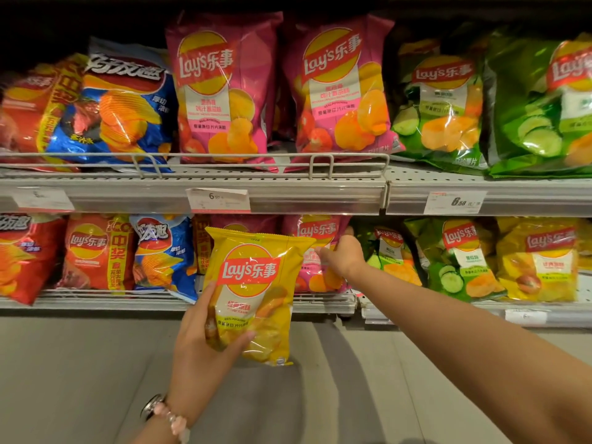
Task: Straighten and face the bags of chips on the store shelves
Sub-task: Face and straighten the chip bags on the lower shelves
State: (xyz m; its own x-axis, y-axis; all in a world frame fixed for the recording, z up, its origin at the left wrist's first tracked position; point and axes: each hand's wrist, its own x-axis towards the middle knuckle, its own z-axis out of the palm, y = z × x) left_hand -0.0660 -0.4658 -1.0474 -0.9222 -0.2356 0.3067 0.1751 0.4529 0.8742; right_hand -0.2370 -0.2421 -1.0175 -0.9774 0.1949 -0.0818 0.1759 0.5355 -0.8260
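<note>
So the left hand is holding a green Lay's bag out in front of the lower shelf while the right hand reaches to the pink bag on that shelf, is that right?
Not quite: the bag in the left hand is yellow, not green, as the head view shows. The yellow Lay's bag is held in front of the lower shelf while the right hand reaches to the pink bag there.

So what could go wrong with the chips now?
The left hand holds the yellow Lay's bag by one lower corner out in front of the lower shelf, so it might slip and fall. The right hand is reaching in at the pink Lay's bag, which could nudge the green cucumber bag beside it askew.
</note>
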